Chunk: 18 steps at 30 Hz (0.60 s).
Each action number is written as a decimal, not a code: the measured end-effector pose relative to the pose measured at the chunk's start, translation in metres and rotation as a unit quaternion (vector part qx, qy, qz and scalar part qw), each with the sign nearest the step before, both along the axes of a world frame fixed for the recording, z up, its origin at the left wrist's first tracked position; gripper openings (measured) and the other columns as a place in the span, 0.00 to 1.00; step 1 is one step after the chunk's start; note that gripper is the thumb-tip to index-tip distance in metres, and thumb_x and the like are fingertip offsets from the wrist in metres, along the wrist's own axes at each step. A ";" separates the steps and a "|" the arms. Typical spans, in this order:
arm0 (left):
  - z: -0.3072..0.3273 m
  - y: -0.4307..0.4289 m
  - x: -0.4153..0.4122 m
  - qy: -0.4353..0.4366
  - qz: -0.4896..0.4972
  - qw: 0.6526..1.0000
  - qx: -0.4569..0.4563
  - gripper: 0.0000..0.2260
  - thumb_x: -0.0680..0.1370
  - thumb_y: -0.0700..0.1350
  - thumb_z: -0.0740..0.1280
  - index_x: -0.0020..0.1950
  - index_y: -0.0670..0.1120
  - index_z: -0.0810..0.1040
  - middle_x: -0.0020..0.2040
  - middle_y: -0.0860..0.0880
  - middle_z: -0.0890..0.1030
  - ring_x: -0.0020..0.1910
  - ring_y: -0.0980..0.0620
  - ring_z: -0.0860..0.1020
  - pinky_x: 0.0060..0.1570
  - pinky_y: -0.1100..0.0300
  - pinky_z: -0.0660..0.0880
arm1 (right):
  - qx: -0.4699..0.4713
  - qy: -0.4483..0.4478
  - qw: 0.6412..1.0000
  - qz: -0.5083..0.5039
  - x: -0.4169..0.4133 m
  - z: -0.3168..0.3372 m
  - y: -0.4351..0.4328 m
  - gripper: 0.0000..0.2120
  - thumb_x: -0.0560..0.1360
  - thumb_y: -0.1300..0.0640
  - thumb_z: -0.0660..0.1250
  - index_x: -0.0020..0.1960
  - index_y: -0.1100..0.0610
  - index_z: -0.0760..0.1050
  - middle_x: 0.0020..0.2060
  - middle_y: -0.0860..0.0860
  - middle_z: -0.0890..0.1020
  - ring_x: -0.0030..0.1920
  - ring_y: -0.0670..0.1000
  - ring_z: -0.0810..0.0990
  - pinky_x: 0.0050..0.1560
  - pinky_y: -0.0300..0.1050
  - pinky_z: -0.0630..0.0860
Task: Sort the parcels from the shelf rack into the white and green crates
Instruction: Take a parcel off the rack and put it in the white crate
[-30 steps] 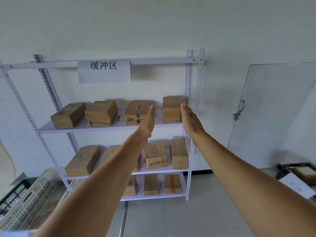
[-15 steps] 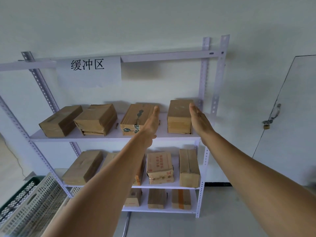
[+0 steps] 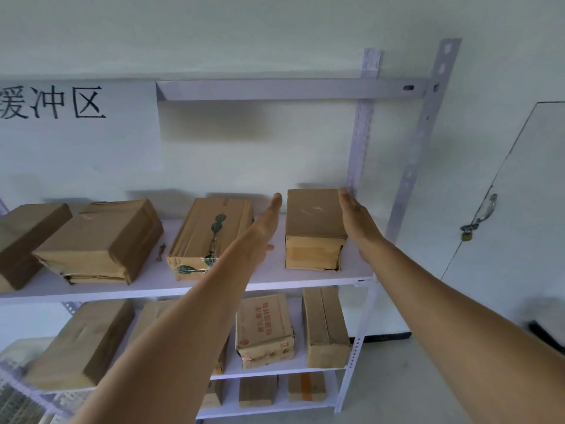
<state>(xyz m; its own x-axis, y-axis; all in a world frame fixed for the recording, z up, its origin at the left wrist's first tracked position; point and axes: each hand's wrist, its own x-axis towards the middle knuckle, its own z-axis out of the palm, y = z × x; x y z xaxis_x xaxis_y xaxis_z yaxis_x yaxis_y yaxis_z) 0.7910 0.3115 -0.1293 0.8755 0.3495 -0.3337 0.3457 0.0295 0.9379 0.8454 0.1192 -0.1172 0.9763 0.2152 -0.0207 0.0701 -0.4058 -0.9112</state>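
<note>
A white shelf rack [image 3: 308, 281] holds several brown cardboard parcels on three levels. The rightmost parcel [image 3: 313, 223] on the top shelf stands between my two hands. My left hand [image 3: 264, 229] reaches along its left side with straight fingers, a small gap from the box. My right hand [image 3: 356, 223] lies flat along its right side, fingers straight, touching or nearly touching it. Another parcel [image 3: 211, 237] with green tape lies just left of my left arm. A white crate [image 3: 18, 390] shows at the lower left corner.
A paper sign [image 3: 76, 127] with black characters hangs at the rack's top left. The rack's right posts [image 3: 425, 139] stand close to my right hand. A white door [image 3: 516, 209] with a padlock is on the right. Grey floor lies below.
I have come closer to the rack. Both hands have slid further along the sides of the rightmost top-shelf parcel, which now sits between them.
</note>
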 end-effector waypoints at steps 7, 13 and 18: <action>-0.021 0.034 0.057 0.024 -0.029 0.999 -0.037 0.41 0.82 0.73 0.56 0.88 0.49 0.58 0.87 0.45 0.61 0.84 0.42 0.63 0.79 0.37 0.64 | -0.032 0.017 0.999 -0.032 0.053 -0.015 0.021 0.35 0.86 0.35 0.42 0.87 0.52 0.52 0.85 0.55 0.60 0.84 0.59 0.60 0.83 0.57 0.56; -0.031 0.036 0.077 0.035 -0.056 0.997 -0.027 0.39 0.83 0.73 0.55 0.87 0.49 0.58 0.86 0.45 0.62 0.82 0.45 0.66 0.77 0.39 0.68 | -0.020 0.064 0.997 -0.043 0.084 -0.027 0.027 0.36 0.86 0.34 0.44 0.86 0.54 0.53 0.84 0.58 0.61 0.83 0.60 0.61 0.80 0.56 0.58; -0.032 0.035 0.082 0.034 -0.060 0.997 -0.028 0.38 0.84 0.72 0.54 0.87 0.49 0.60 0.85 0.46 0.65 0.80 0.47 0.69 0.76 0.39 0.69 | 0.024 0.095 0.994 -0.038 0.097 -0.034 0.032 0.38 0.85 0.32 0.47 0.86 0.55 0.54 0.85 0.55 0.57 0.84 0.57 0.57 0.82 0.55 0.54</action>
